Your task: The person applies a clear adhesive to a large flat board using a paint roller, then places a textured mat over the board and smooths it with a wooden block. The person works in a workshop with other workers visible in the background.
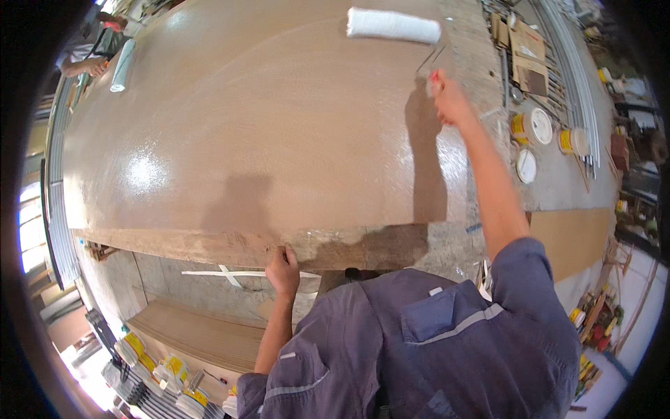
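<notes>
Right hand [453, 103] gripped roller [394, 26], near one o'clock, over board [279, 126]. Left hand [282, 274] was closed at edge of tabletop [167, 242], near seven o'clock. Co-worker's roller [123, 65] was at ten o'clock.

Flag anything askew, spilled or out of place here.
Crossed pale strips on the floor, past the bench's near edge, look odd: they seem loose, like stray offcuts. No clear spill or damage on the board.

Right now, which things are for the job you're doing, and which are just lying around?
For the job:
- white roller, in the right fingers
- big shiny brown board
- co-worker's roller

Seemingly just lying about:
- long grey metal lengths
- white strips
- brown sheet
</notes>
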The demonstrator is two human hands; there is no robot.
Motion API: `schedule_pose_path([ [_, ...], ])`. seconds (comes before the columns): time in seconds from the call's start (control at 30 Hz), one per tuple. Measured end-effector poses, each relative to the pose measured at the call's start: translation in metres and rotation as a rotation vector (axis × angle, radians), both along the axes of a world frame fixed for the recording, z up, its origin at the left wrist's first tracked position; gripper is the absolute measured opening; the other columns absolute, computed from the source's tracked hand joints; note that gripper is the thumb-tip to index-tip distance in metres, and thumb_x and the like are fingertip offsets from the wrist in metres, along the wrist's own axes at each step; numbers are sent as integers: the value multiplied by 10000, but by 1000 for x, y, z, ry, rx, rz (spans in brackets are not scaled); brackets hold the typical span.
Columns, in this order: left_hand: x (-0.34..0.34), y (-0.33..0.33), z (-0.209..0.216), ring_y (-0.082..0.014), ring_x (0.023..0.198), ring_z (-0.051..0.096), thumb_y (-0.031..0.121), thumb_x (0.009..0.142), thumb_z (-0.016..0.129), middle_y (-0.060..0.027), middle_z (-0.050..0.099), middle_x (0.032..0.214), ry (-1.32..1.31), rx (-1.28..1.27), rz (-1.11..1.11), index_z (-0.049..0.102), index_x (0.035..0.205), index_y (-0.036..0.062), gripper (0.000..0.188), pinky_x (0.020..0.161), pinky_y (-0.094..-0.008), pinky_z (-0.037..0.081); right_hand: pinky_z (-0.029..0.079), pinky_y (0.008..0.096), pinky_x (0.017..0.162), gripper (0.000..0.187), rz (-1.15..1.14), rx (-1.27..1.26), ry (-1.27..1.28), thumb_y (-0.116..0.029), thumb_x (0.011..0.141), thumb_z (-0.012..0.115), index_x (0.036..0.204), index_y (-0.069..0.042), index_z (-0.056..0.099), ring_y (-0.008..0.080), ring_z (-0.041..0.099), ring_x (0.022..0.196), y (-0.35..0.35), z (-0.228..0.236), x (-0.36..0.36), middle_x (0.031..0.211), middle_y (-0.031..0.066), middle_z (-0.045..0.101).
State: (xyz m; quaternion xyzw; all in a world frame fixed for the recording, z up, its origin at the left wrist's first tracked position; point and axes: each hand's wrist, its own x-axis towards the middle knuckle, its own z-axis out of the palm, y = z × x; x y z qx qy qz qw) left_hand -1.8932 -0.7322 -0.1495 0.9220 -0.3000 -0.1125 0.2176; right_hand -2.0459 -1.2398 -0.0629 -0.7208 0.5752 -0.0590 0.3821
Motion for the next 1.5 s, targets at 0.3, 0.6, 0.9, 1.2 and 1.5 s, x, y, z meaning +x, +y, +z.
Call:
schedule_pose_path([
  [0.3, 2, 21, -5, -376, 582, 604, 235, 916, 608, -169, 607, 646, 34, -149, -130, 591, 780, 41, 237, 526, -454, 455, 483, 403, 793, 414, 40, 8, 27, -218, 984, 471, 1367, -63, 465, 391, 628, 980, 260, 23, -213, 1045, 275, 621],
  [0.6, 7, 26, 1, -374, 623, 636, 233, 906, 617, -158, 643, 687, 62, -213, -108, 612, 819, 65, 189, 544, -466, 482, 399, 278, 450, 458, 151, -195, -12, -193, 1004, 456, 1452, -109, 415, 87, 443, 485, 277, -16, -262, 648, -11, 493],
  [0.9, -4, 45, 18, -366, 686, 645, 177, 894, 640, -181, 637, 731, 286, -239, 92, 626, 907, 39, 139, 589, -414, 493, 439, 382, 509, 384, 288, -106, -93, -379, 1023, 387, 1204, -79, 545, 215, 536, 477, 31, -27, 93, 639, 129, 589],
  [1.2, -44, 109, 11, -247, 543, 653, 224, 929, 606, -152, 645, 636, 555, -135, 488, 616, 853, -14, 250, 527, -352, 500, 387, 398, 356, 273, 238, -33, -166, -308, 997, 408, 959, -51, 492, 225, 507, 370, 15, -32, 272, 528, 104, 540],
  [1.5, -44, 192, -108, -221, 482, 646, 268, 949, 550, -143, 642, 619, 851, 15, 390, 645, 915, -53, 336, 466, -351, 524, 374, 278, 441, 418, 371, 168, 47, -308, 1001, 474, 1370, -116, 513, 94, 471, 492, 167, 31, -66, 613, 4, 502],
])
